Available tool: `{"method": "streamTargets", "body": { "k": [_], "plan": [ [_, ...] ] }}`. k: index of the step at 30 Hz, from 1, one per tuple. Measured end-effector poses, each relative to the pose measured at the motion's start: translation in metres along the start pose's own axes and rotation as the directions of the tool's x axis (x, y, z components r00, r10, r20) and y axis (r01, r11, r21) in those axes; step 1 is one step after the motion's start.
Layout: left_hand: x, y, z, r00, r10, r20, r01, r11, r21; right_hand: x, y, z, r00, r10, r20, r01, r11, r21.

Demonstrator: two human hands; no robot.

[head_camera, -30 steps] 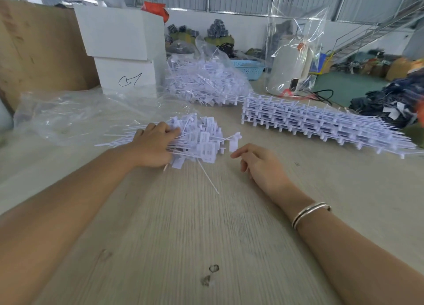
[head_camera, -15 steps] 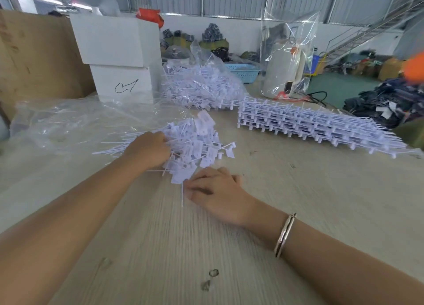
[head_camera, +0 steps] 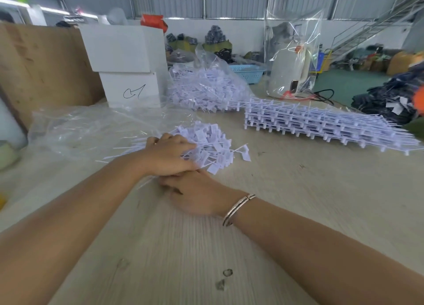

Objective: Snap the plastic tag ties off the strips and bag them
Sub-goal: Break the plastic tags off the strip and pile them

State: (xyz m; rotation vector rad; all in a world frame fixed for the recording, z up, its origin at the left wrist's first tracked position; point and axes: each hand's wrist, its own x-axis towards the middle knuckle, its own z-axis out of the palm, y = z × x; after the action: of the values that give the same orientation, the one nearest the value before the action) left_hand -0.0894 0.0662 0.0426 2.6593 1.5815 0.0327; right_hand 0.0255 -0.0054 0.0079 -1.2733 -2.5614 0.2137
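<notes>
A pile of loose white tag ties (head_camera: 213, 144) lies on the wooden table (head_camera: 298, 201) at the middle. My left hand (head_camera: 169, 155) lies over the pile's left part, its fingers curled round a bunch of ties whose thin tails stick out to the left. My right hand (head_camera: 195, 194) lies flat on the table just in front, and its fingertips reach under the left hand at the pile's near edge. A stack of uncut tag strips (head_camera: 321, 125) lies to the right. A flat clear bag (head_camera: 91, 130) lies left of the pile.
A clear bag full of ties (head_camera: 206, 86) sits behind the pile. Two stacked white boxes (head_camera: 128, 70) stand at the back left beside a brown board (head_camera: 41, 66). A bagged white appliance (head_camera: 291, 70) stands at the back right, with a blue basket (head_camera: 247, 72) nearby.
My right hand has slid left from the open table to the pile's near edge and tucked under my left hand. The left hand has stayed on the ties.
</notes>
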Motion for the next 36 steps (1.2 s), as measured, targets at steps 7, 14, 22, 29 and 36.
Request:
{"method": "streamTargets", "body": {
  "k": [7,14,22,29,36],
  "plan": [
    [-0.011,-0.01,-0.011,0.976,0.083,0.2,-0.08,0.996,-0.027,-0.036,0.041,-0.019,0.996,-0.08,-0.035,0.082,0.994,0.071],
    [-0.009,-0.032,0.012,0.994,0.08,-0.078,-0.075,0.995,0.07,-0.041,0.069,-0.034,0.978,0.2,-0.065,-0.179,0.953,0.245],
    [0.004,0.056,0.001,0.817,0.436,-0.377,-0.471,0.882,0.0,-0.073,0.066,-0.038,0.98,0.156,-0.127,-0.121,0.962,0.246],
    [0.059,0.142,0.0,0.873,0.32,-0.367,-0.41,0.89,-0.201,-0.092,0.07,-0.036,0.959,0.228,-0.166,-0.141,0.897,0.42],
    [0.146,0.176,0.009,0.93,0.067,-0.361,-0.227,0.877,-0.423,-0.098,0.109,-0.053,0.6,0.66,-0.452,-0.042,0.591,0.806]
  ]
}}
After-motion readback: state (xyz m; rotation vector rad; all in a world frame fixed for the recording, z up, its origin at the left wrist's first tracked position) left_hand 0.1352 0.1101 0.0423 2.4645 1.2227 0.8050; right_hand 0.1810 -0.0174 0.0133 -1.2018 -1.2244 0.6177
